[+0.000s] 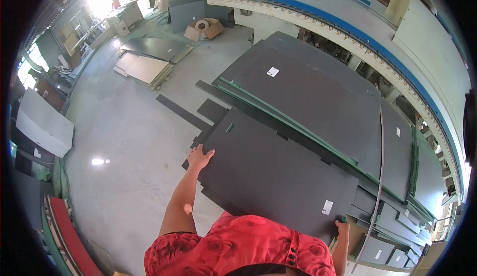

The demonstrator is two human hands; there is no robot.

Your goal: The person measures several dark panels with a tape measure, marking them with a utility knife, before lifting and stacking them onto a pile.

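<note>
A large dark grey panel (268,166) with small notches along its far edge lies in front of my body, above other dark pieces. A white label (327,207) is stuck near its right end. My left hand (200,157) grips the panel's left edge, thumb across the top face; some fingertips are hidden. At the near right corner, my right hand (343,229) is closed on the edge, beside a small green bit that I cannot make out. Dark strips (183,112) stick out past the panel's far left side.
Beyond the panel lies a stack of big dark sheets (308,92) with green edges. A long metal strip (381,146) crosses its right part. A long machine with a blue rail (348,20) borders the stack. Boards (144,69) and an open cardboard box (213,30) sit on the floor.
</note>
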